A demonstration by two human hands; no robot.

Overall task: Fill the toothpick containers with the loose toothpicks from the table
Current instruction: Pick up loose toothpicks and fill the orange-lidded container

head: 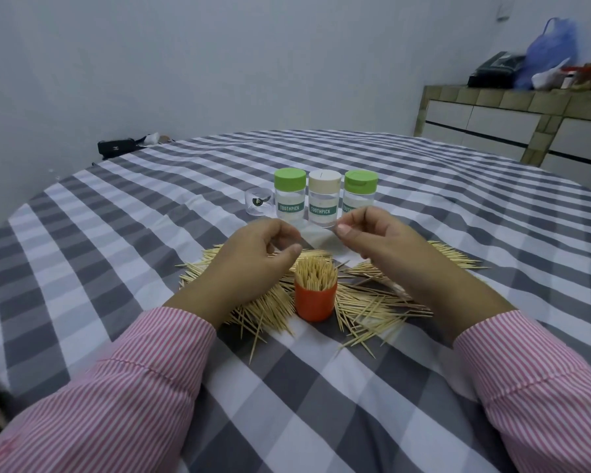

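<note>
Both hands are hovering above the orange cup (315, 303), which is standing packed with upright toothpicks amid the loose toothpicks (372, 302) spread on the table (321, 387). Left hand (253, 254): fingers (280, 233) curling loosely, thumb near forefinger, nothing visibly held. Right hand (379, 233): fingers curling, thumb tip meeting forefinger; cannot tell whether they are pinching anything. Three lidded jars (324, 203) are standing just beyond.
</note>
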